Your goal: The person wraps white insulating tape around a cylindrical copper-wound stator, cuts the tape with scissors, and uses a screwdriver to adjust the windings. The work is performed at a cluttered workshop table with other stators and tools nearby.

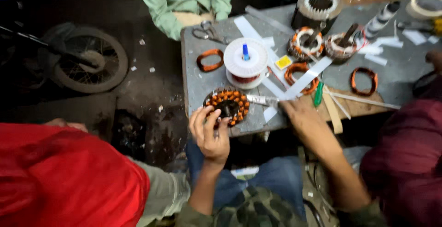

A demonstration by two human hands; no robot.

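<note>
Head view: wound stator (227,106) at frame centre on table edge (193,89). Left hand (209,132) fingers curled on its rim; right hand (301,114) pinching white paper strip (304,80). Coils seated; insulating seems unfinished.

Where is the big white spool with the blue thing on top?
In the head view, the white spool stands on the grey table, left of middle. It sits just behind the round copper-wound stator that the left hand touches, with scissors farther back.

On the table (193,86) lay three loose copper coils (210,60), three wound stators (226,105), one bare stator core (317,5), one wire spool (246,61), one pair of scissors (209,31) and one tape roll (426,4).
</note>
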